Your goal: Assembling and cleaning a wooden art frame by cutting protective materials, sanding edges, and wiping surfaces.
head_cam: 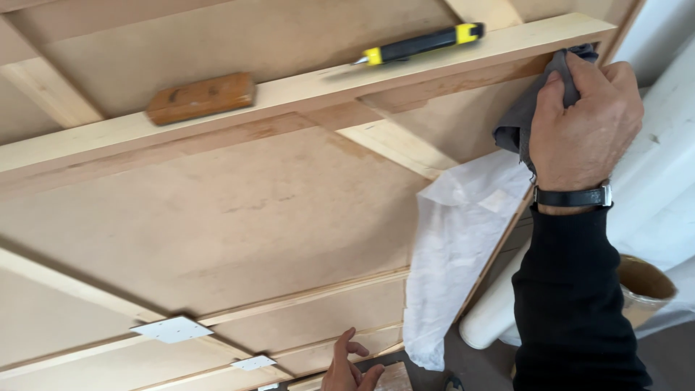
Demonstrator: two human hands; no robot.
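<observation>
Head view. The right hand (583, 123), wearing a black-strapped watch (573, 196) over a black sleeve (572, 304), is clenching a grey cloth (523, 119) and pressing it against the wooden panel (239, 210) at its far right corner, just under the pale cross batten (304, 90). The cloth is bunching under the fingers and hanging down past the wrist side of the palm.

The left hand (350, 368) is lying at the near edge of the panel, fingers spread loosely and holding nothing; the fingertips are touching or nearly touching the wood, cannot tell which.

A yellow-and-black utility knife (420, 45) is resting flat on the batten toward its right end, blade end pointing left. A brown wooden block (201, 97) is sitting on the same batten, toward its left end, well apart from the knife.

A sheet of thin white paper (456, 246) is draping over the right edge of the panel, below the cloth. Two small white plates (171, 329) are lying fixed on the battens near the panel's near left corner. Beyond the right edge, a white roll (496, 315) with a cardboard tube (644, 286) is lying below.
</observation>
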